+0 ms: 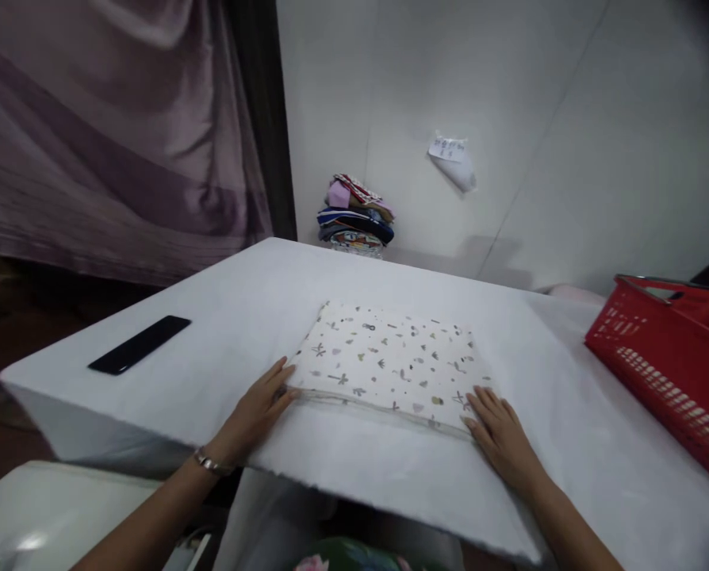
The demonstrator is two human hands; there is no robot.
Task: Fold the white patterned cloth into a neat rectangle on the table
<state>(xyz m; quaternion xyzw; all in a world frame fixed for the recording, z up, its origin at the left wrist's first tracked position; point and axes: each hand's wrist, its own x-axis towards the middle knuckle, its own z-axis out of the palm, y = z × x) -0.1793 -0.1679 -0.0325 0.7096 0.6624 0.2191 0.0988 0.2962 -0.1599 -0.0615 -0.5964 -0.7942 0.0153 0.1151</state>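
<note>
A white cloth with a small print of plants and shapes (390, 361) lies folded into a flat rectangle on the white-covered table (212, 341). Its near edge shows more than one layer. My left hand (262, 408), with a bracelet at the wrist, rests flat at the cloth's near left corner, fingers stretched out. At the near right corner my right hand (503, 436) touches the cloth with its fingertips, its fingers likewise extended. Neither hand grips anything.
A black phone-like slab (140, 345) lies at the table's left. On the right stands a red plastic basket (669, 365). Folded clothes (358, 214) are stacked beyond the far edge, near a wall with a paper note (453, 162). A purple curtain (116, 135) hangs at left.
</note>
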